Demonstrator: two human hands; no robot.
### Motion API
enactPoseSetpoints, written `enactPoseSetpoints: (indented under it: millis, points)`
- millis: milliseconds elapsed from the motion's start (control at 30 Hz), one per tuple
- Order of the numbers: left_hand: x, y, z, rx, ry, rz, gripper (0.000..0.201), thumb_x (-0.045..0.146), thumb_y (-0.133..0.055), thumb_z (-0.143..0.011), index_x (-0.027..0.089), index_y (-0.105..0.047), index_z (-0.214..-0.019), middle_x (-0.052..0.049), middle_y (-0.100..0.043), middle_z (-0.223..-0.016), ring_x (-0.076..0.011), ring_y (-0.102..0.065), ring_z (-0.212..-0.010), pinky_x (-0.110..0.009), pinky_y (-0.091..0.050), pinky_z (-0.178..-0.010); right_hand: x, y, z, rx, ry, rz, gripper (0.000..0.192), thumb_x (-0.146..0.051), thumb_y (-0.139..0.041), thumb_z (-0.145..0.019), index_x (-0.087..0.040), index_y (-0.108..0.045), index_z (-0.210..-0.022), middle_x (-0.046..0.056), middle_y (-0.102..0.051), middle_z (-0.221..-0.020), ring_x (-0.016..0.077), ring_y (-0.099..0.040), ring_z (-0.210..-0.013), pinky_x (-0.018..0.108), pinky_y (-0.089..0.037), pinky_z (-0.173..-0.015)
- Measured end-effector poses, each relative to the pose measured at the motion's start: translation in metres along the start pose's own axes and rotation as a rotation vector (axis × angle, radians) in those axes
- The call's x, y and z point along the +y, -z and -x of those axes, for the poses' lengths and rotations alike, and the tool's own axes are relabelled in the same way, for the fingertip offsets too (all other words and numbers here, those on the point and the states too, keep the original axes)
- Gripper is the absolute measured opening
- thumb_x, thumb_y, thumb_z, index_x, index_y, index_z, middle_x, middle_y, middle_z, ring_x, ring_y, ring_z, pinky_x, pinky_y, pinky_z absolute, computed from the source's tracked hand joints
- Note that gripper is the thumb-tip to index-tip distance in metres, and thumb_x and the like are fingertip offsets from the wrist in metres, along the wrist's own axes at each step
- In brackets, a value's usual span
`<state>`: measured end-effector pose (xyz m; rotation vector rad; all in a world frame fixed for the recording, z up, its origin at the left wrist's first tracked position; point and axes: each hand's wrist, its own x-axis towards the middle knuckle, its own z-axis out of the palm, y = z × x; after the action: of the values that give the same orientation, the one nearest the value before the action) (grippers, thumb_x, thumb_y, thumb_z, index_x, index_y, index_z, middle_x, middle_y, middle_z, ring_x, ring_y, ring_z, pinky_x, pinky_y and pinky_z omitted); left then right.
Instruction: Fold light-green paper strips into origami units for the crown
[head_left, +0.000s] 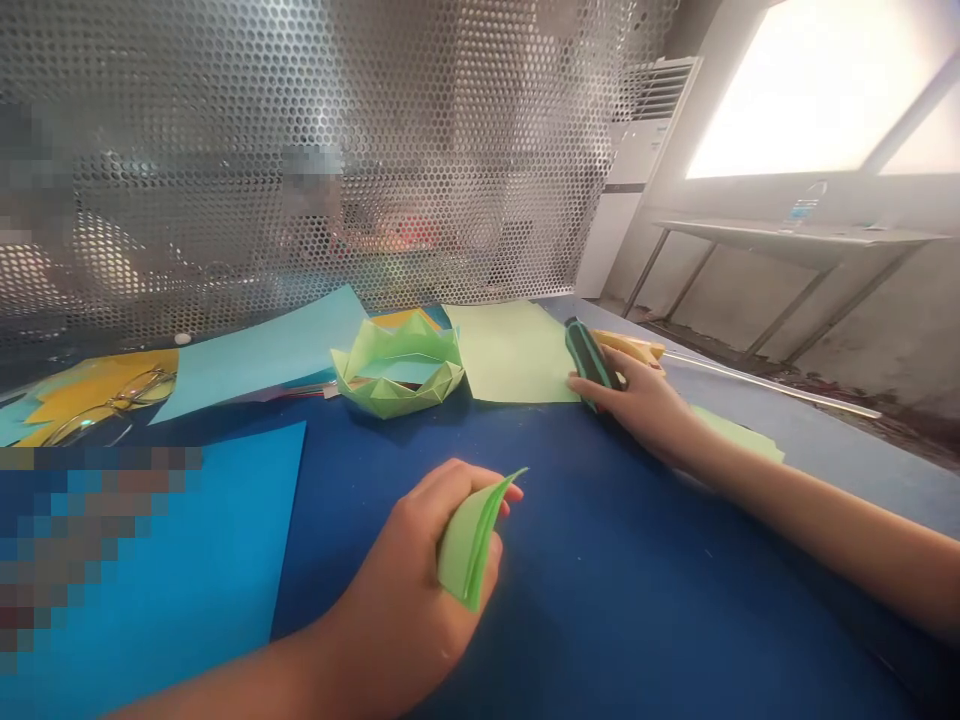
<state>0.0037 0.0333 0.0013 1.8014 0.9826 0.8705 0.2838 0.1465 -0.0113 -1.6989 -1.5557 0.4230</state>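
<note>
1. Green paper, a folded piece (471, 545), sits pinched in the left hand (420, 590); thumb and fingers press its layers together, with the pointed tip sticking out past the fingertips.
2. That hand rests low over the dark blue table (600, 560), near its middle.
3. Farther back, the right hand (645, 405) lies on a dark tool with a green stripe (589, 360), fingers curled around its handle.
4. A yellow piece (630, 346) lies just behind that hand, touching or nearly touching the tool; which one, I cannot tell.
5. A flat pale green sheet (514, 350) lies just left of the tool.
6. Beside it stands a green folded paper box (397, 368), open side up.
7. A light blue sheet (262, 355) and a bright blue sheet (187, 560) lie to the left, with eyeglasses (112, 400) on yellow paper (90, 385).
8. A perforated metal screen (337, 150) rises behind the table.
</note>
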Motion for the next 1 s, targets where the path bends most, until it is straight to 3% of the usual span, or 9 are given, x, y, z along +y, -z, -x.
enactPoseSetpoints:
  millis: [133, 233, 400, 500, 567, 667, 767, 867, 1000]
  points:
    - [-0.003, 0.0, 0.001, 0.052, -0.025, -0.119, 0.034, 0.017, -0.053, -0.087, 0.035, -0.054, -0.116, 0.003, -0.056, -0.109, -0.0139, -0.056, -0.097, -0.026, -0.049, -0.084, 0.011, 0.0, -0.009, 0.023, 0.058, 0.062, 0.039, -0.035, -0.064, -0.097, -0.02, -0.058, -0.132, 0.011, -0.059, -0.134, 0.0259, -0.062, -0.113, 0.05, -0.054, -0.095]
    - [-0.006, 0.002, -0.001, 0.037, -0.014, -0.27, 0.055, 0.012, -0.053, -0.083, 0.04, -0.048, -0.13, 0.0, -0.049, -0.125, -0.0204, -0.052, -0.114, -0.039, -0.047, -0.099, 0.014, 0.003, -0.013, 0.052, 0.178, 0.081, 0.038, -0.035, -0.063, -0.097, -0.02, -0.059, -0.132, 0.011, -0.058, -0.138, 0.0274, -0.059, -0.121, 0.053, -0.048, -0.102]
    - [-0.006, 0.009, -0.011, 0.009, 0.111, -0.573, 0.072, 0.038, -0.067, -0.084, 0.033, -0.037, -0.149, -0.012, -0.046, -0.141, -0.0411, -0.039, -0.133, -0.068, -0.033, -0.108, 0.014, 0.009, -0.014, 0.139, 0.3, 0.103, 0.057, -0.027, -0.065, -0.089, -0.026, -0.049, -0.144, 0.008, -0.069, -0.127, 0.0323, -0.061, -0.121, 0.063, -0.042, -0.106]
    - [-0.002, 0.015, -0.014, -0.021, 0.226, -0.639, 0.1, 0.054, -0.075, -0.073, 0.022, -0.029, -0.155, -0.018, -0.045, -0.146, -0.046, -0.036, -0.137, -0.072, -0.03, -0.11, 0.007, 0.008, -0.008, 0.157, 0.364, 0.115, 0.053, -0.03, -0.062, -0.084, -0.03, -0.055, -0.137, 0.005, -0.071, -0.123, 0.034, -0.061, -0.121, 0.065, -0.041, -0.105]
    - [0.004, 0.02, -0.013, -0.057, 0.284, -0.644, 0.109, 0.052, -0.076, -0.068, 0.024, -0.021, -0.158, -0.017, -0.04, -0.153, -0.0463, -0.033, -0.141, -0.07, -0.033, -0.109, 0.002, 0.007, -0.004, 0.143, 0.405, 0.114, 0.042, -0.033, -0.059, -0.085, -0.031, -0.062, -0.127, 0.004, -0.072, -0.121, 0.0332, -0.059, -0.125, 0.065, -0.039, -0.109]
    - [0.013, 0.029, -0.01, -0.107, 0.33, -0.656, 0.104, 0.038, -0.07, -0.071, 0.039, -0.014, -0.158, -0.007, -0.028, -0.164, -0.0413, -0.027, -0.148, -0.067, -0.036, -0.11, -0.003, 0.005, 0.001, 0.125, 0.429, 0.106, 0.035, -0.035, -0.057, -0.087, -0.03, -0.064, -0.121, 0.004, -0.072, -0.119, 0.0326, -0.059, -0.125, 0.064, -0.038, -0.109]
    - [0.023, 0.037, -0.008, -0.222, 0.368, -0.69, 0.093, 0.032, -0.063, -0.074, 0.041, -0.021, -0.156, -0.001, -0.027, -0.165, -0.0354, -0.03, -0.149, -0.062, -0.033, -0.115, -0.002, 0.004, 0.002, 0.124, 0.435, 0.083, 0.038, -0.034, -0.057, -0.088, -0.028, -0.062, -0.125, 0.005, -0.073, -0.115, 0.0314, -0.063, -0.118, 0.064, -0.041, -0.106]
    - [0.029, 0.042, -0.01, -0.297, 0.358, -0.685, 0.082, 0.027, -0.061, -0.077, 0.034, -0.033, -0.154, -0.003, -0.038, -0.16, -0.0321, -0.038, -0.145, -0.057, -0.031, -0.118, -0.004, 0.005, 0.003, 0.104, 0.471, 0.062, 0.032, -0.033, -0.057, -0.09, -0.028, -0.065, -0.12, 0.006, -0.072, -0.117, 0.0313, -0.063, -0.119, 0.063, -0.042, -0.107]
    - [0.031, 0.045, -0.013, -0.305, 0.312, -0.665, 0.065, 0.023, -0.062, -0.077, 0.032, -0.052, -0.141, -0.005, -0.059, -0.141, -0.0302, -0.056, -0.127, -0.049, -0.044, -0.107, -0.019, 0.011, 0.016, -0.053, 0.601, 0.04, 0.026, -0.037, -0.058, -0.093, -0.03, -0.069, -0.115, 0.006, -0.071, -0.12, 0.0311, -0.063, -0.119, 0.06, -0.044, -0.107]
